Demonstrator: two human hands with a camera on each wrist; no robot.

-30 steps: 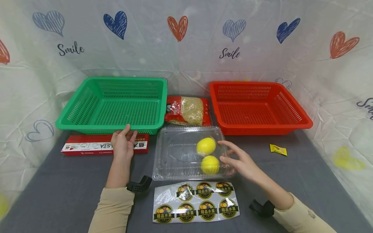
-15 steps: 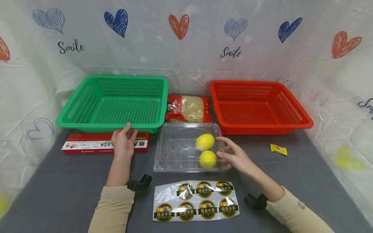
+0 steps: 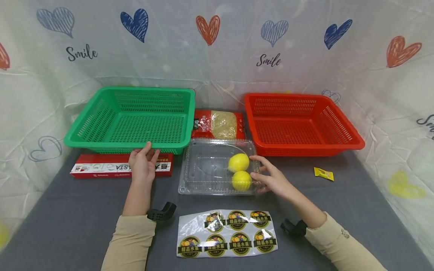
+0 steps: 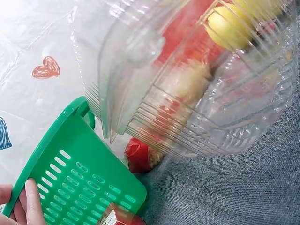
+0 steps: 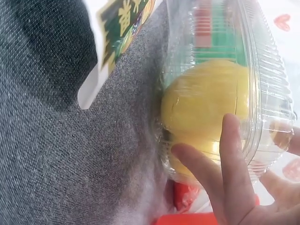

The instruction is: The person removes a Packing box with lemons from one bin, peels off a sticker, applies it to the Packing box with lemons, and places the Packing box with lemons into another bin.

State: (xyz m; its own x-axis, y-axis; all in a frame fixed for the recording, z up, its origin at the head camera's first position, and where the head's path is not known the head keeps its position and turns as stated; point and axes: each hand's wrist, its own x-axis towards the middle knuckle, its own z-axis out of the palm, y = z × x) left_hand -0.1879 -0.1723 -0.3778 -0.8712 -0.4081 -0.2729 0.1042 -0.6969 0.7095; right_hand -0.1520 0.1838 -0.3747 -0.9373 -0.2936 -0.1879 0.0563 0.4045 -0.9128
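My left hand [image 3: 143,165] grips the near rim of the green basket [image 3: 190,124], thumb over the rim and fingers below it, as the left wrist view shows too. A clear plastic clamshell box [image 3: 203,169] lies in the middle with its lid down. Inside it, at the right end, are two yellow lemon-like fruits [image 3: 239,162]. My right hand [image 3: 272,178] holds the box's right end, its fingers spread over the lid edge and side. In the right wrist view, fingertips [image 5: 229,124] press the clear wall beside a yellow fruit [image 5: 206,96].
A red basket [image 3: 305,152] stands at the back right. Between the baskets lies a red bag of pale dry food [image 3: 223,124]. A red-and-white pasta box [image 3: 101,165] lies before the green basket. Closer in is a sticker sheet [image 3: 227,233]; at right, a small yellow packet [image 3: 323,174].
The clamshell box has slid away from the person, toward the bag, with the right hand on it. The left hand has kept its place on the basket rim.
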